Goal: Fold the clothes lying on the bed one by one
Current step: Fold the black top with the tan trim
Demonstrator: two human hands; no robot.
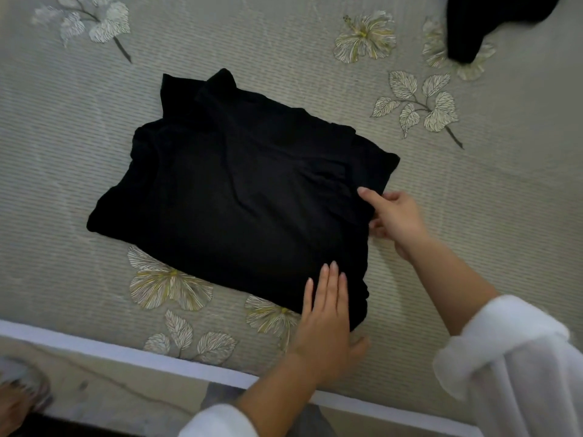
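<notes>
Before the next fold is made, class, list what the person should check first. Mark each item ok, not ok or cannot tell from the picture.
1. The black garment lies flat on the bed: ok, a few wrinkles only.
2. The left hand presses the near corner with flat fingers: ok.
3. The right hand holds the right edge, thumb on top: ok, it seems to pinch it.
4. Edges are squared: not ok, the far corners poke out unevenly.
5. Room to fold: ok, the other black garment lies apart, far right.
6. Layers underneath are smooth: cannot tell, hidden.
</notes>
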